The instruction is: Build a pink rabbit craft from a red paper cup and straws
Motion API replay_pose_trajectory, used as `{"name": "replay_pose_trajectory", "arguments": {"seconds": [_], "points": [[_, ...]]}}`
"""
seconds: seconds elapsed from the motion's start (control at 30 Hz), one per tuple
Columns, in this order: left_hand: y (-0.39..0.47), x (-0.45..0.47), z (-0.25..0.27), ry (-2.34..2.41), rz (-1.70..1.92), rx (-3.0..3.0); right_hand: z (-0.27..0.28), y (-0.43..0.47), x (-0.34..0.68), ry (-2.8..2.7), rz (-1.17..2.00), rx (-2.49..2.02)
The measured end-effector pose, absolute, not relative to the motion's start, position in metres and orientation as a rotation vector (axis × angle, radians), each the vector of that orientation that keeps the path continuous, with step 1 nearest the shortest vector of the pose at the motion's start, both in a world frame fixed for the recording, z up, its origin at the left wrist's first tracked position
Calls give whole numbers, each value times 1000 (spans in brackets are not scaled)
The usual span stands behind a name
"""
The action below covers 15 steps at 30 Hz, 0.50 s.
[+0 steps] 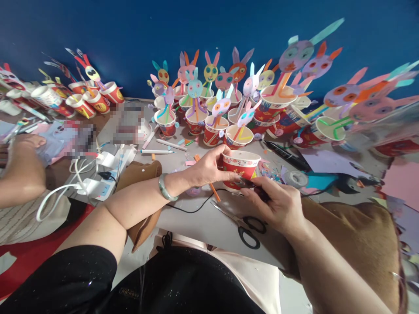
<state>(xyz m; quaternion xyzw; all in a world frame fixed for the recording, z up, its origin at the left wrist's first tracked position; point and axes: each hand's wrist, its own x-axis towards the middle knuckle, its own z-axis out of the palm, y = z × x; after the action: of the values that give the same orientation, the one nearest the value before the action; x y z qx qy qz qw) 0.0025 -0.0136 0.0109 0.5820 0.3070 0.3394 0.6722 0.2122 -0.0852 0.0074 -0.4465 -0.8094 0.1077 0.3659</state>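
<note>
Nearest the camera, below the grip, is the person's black garment (pixel 183 283), flecked with tiny bright specks. Behind everything, above the grip, spreads a blue wall (pixel 212 26). A grey table (pixel 196 222) runs under both hands and out to either side. Right of the grip, partly behind the right forearm, lies a large brown cloth (pixel 347 244). Beyond the grip stand rows of decorated cups (pixel 214 136), red paper ones with rabbit-eared paper faces rising from them on straws. Far left of the grip is a co-worker's forearm (pixel 22 174), with a white power strip (pixel 126 157) between the two people.

The right hand (pixel 278 200) is closed around a dark tool (pixel 260 192), mostly hidden by the fingers; whether its tip touches the cup cannot be told. The left hand (pixel 209 168), a pale greenish bracelet (pixel 165 188) behind its wrist, grasps a red paper cup (pixel 240 171) by its left side, thumb across the front. That cup sits between the two hands, opening upward. Just below the grip lie scissors (pixel 239 221), handles toward the person. Right of and beyond it are a black marker (pixel 286 156) and, nearer, a roll of tape (pixel 296 178). Small paper scraps (pixel 268 170) lie just right of the held cup, and a thin orange straw (pixel 214 190) just left
</note>
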Motion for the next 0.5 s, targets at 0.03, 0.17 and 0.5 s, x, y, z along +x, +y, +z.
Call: {"name": "replay_pose_trajectory", "arguments": {"seconds": [0.03, 0.17, 0.5], "points": [[-13, 2, 12, 683, 765, 1297, 8, -86, 212, -2112, 229, -1100], [-15, 2, 15, 638, 743, 1234, 10, -90, 212, -2166, 76, -963], [-19, 6, 14, 581, 714, 1134, 12, -97, 210, -2172, 15, -841]]}}
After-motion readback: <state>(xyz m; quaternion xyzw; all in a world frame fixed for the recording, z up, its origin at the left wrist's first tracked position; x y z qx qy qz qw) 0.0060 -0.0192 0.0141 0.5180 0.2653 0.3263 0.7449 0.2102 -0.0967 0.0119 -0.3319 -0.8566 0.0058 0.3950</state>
